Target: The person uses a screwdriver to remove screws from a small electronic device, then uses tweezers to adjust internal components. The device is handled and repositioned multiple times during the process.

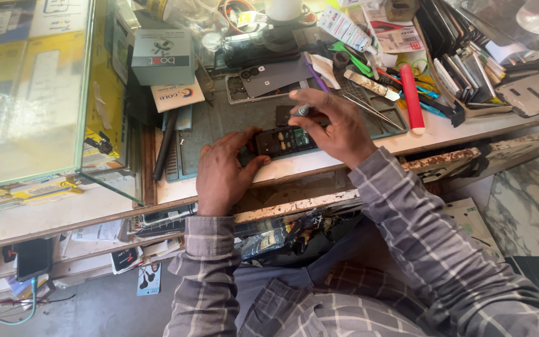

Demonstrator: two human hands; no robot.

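Nearest the body, the left hand (223, 171) lies at the front edge of the grey work mat (219, 122), thumb and fingers closed around the left end of an opened small phone (284, 141), pinning it flat so that its circuit board faces up. The phone sits on the mat's front edge, just behind the worn lip of the workbench (319, 163). Over the right half of the phone the right hand (335, 125) is pinched shut on a thin screwdriver (302, 110), whose grey handle sticks out between thumb and forefinger; the tip is hidden under the fingers, so where it meets the board cannot be told. To do this well, the driver seems best kept upright over the screw with light downward pressure, turned by the fingertips alone, while the left hand keeps the phone from sliding toward the bench edge; any loosened screw would be safer kept on the mat than on the bare wood. Behind the phone, farther back on the mat, lie a flat dark phone back cover (276, 76) and, to the phone's right, a pair of tweezers (369, 106). Beyond those, to the right rear, a red cylinder tool (412, 98) rests on the bench. To the phone's far left stands a glass display case (32, 87) with a grey-green box (162, 57) beside it.
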